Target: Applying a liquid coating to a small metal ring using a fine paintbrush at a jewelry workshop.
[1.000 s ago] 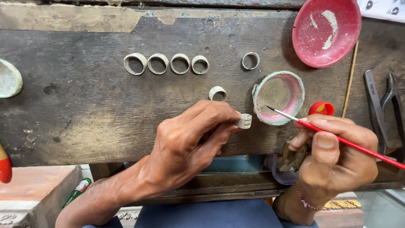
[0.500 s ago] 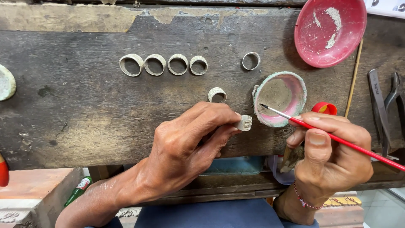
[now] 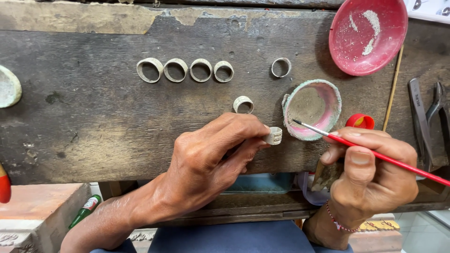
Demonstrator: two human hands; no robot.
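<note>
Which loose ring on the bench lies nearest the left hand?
The lone ring just above the left hand's knuckles. The row of four and the single ring lie farther up.

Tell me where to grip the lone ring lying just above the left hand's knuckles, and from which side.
Grip the lone ring across its outer band, coming straight down from above. It appears to lie flat on the dark workbench with its hole facing up, so opposite sides are exposed. Probably pinch left to right: the left hand is close below and the crusted small bowl sits farther right.

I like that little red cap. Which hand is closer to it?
Right. The right hand sits just below the red cap; the left hand, pinching a ring, is farther left.
</note>
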